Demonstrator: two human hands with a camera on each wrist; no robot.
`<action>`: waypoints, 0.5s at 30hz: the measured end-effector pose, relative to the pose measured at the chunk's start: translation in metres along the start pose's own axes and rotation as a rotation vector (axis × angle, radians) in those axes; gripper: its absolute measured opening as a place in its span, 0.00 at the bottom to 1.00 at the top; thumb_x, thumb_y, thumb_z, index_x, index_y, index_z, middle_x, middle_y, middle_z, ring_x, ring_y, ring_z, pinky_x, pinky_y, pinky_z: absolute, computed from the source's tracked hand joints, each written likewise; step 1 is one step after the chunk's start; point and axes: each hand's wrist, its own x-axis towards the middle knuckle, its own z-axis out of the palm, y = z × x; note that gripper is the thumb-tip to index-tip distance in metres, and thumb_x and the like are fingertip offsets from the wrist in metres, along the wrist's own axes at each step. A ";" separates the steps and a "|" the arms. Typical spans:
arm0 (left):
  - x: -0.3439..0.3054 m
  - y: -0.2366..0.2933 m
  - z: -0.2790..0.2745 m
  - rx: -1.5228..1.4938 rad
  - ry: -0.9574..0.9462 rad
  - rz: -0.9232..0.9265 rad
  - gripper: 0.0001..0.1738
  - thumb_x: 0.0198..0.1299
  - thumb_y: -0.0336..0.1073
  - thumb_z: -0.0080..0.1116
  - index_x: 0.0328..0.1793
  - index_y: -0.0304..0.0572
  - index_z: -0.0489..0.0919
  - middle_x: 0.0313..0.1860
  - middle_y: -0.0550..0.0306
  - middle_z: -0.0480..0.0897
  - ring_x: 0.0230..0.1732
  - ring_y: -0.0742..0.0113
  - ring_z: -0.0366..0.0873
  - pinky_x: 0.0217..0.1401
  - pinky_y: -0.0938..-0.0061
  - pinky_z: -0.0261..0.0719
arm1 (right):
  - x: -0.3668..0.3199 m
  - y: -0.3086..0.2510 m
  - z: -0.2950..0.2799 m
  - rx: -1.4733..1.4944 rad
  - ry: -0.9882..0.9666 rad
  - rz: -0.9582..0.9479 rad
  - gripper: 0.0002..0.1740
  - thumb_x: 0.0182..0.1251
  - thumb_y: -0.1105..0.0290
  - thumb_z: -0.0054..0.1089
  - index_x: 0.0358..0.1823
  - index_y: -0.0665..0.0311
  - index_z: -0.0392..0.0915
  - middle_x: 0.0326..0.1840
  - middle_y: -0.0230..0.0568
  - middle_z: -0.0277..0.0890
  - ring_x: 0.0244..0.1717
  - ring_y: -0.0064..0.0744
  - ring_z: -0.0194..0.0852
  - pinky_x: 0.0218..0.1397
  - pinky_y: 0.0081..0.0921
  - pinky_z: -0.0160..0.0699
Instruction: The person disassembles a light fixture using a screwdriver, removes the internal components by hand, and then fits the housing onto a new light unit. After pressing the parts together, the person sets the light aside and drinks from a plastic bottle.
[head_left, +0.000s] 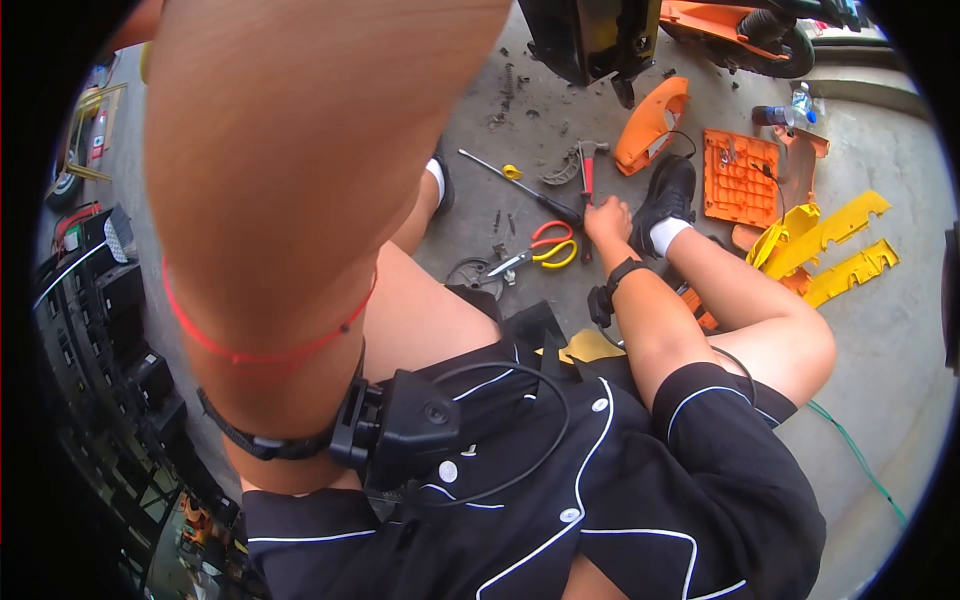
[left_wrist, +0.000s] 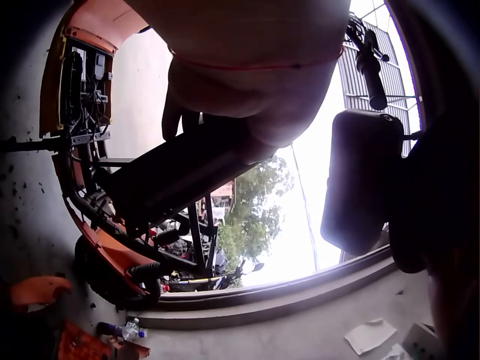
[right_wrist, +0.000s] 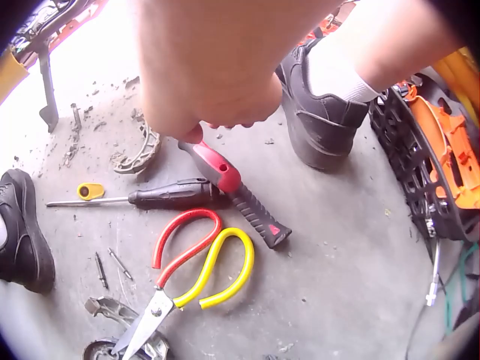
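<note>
In the right wrist view my right hand [right_wrist: 214,90] is over a hammer [right_wrist: 217,165], its fingers curled at the red upper part of the handle. The hammer's metal head [head_left: 593,148] shows beyond the hand in the head view. A black screwdriver [right_wrist: 172,192] lies by the handle, and scissors [right_wrist: 201,259] with red and yellow grips lie nearer. In the left wrist view my left hand [left_wrist: 232,94] grips the end of a long black part [left_wrist: 180,176] of a scooter-like vehicle, fingers and thumb on opposite sides. The left forearm fills much of the head view.
Orange panels [head_left: 742,175] and yellow strips [head_left: 850,270] lie to the right, near plastic bottles [head_left: 800,105]. My black shoe [head_left: 670,195] stands beside the right hand. A curved metal piece [right_wrist: 136,154] and small debris lie on the concrete. A green cord [head_left: 860,465] trails at the right.
</note>
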 end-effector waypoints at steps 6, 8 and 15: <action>0.008 0.015 -0.020 -0.022 -0.067 0.037 0.20 0.65 0.34 0.63 0.58 0.28 0.78 0.42 0.52 0.83 0.43 0.64 0.83 0.49 0.74 0.79 | -0.019 -0.001 -0.015 -0.090 0.059 0.148 0.29 0.61 0.54 0.63 0.61 0.60 0.78 0.69 0.49 0.70 0.73 0.52 0.59 0.75 0.47 0.54; 0.009 0.023 -0.024 -0.031 -0.089 0.043 0.19 0.65 0.34 0.63 0.58 0.28 0.78 0.41 0.52 0.83 0.42 0.64 0.83 0.48 0.74 0.80 | -0.018 0.001 -0.020 -0.116 0.059 0.161 0.30 0.60 0.56 0.61 0.63 0.60 0.76 0.70 0.52 0.67 0.74 0.54 0.58 0.75 0.48 0.54; 0.031 -0.009 -0.026 -0.002 -0.314 0.063 0.16 0.58 0.29 0.62 0.49 0.23 0.78 0.36 0.35 0.85 0.35 0.52 0.87 0.38 0.68 0.83 | -0.019 0.003 -0.034 -0.138 0.156 0.129 0.33 0.58 0.55 0.62 0.66 0.60 0.72 0.75 0.50 0.60 0.78 0.52 0.50 0.75 0.52 0.52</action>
